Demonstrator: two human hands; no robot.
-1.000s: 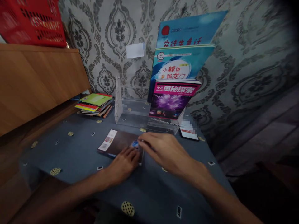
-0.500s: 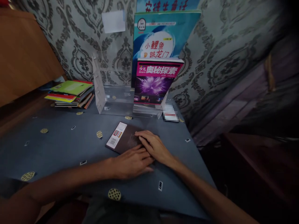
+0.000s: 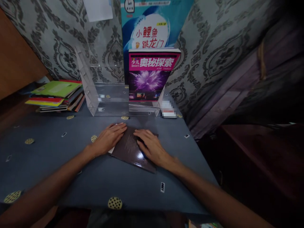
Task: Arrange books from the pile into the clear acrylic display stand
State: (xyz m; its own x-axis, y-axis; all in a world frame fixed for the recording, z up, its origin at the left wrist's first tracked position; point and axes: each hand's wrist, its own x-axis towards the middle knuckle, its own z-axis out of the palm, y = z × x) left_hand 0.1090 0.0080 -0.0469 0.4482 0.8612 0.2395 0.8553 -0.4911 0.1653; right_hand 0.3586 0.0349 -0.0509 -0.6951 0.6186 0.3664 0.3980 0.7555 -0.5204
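A dark brown book [image 3: 130, 145] lies flat on the table, back cover up, with small print on it. My left hand [image 3: 108, 138] rests over its left edge, fingers stretched out, hiding most of the white barcode strip. On the book's right part lies my right hand [image 3: 150, 146], its fingers also extended and the thumb a little apart. Behind the book stands a clear acrylic rack [image 3: 91, 91]. In its right side a magenta book [image 3: 149, 80] leans in front of a taller blue book [image 3: 159, 22].
A stack of books [image 3: 57, 91] sits at the back left, a green one on top. To the right of the rack is a small blurred-out box [image 3: 168, 109]. The patterned blue tablecloth [image 3: 83, 190] covers the table, whose right edge drops off beside a dark red surface [image 3: 256, 152].
My left hand has moved from the book's near right corner to its left edge. The right hand stays on the right part. The view has shifted slightly.
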